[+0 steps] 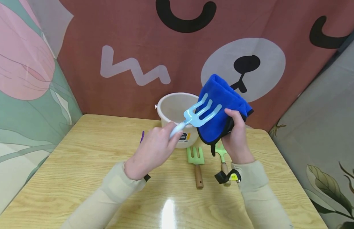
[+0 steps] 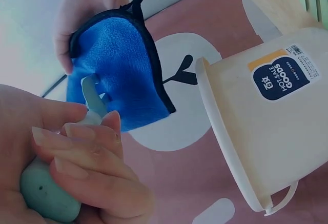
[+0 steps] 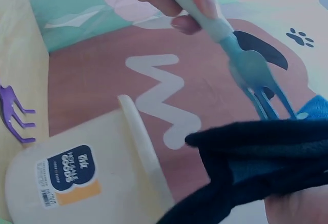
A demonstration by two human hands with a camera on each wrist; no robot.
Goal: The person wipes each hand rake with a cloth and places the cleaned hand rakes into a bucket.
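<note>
Left hand [image 1: 152, 149] grips the pale blue fork [image 1: 198, 115] by its handle, fingers curled round it, tines up and angled toward the right, held in the air over the table's [image 1: 79, 165] middle, in front of the bucket [image 1: 172, 108]. Right hand [image 1: 237, 136] holds the folded blue cloth [image 1: 220, 111], fingers wrapped round its lower edge, thumb on the near face; the cloth sits right behind the fork tines, touching or nearly so; the left wrist view shows one tine against the cloth face. Cloth has a black trim and a black loop hanging below it. Both hands are raised off the table. Cream bucket stands at the table's far edge, centre, open side up, dark label with an orange patch facing the person, handle down at the side. Green fork [image 1: 195, 159] with wooden handle lies on the table just in front of the bucket, tines toward it. A second green tool [image 1: 222, 156] with wooden handle lies just right of it, partly hidden under the right hand and cloth; its head shape cannot be made out. Purple rake [image 1: 142, 136] lies left of the bucket, mostly hidden behind the left hand. Both wrists carry strapped cameras over beige sleeves.
</note>
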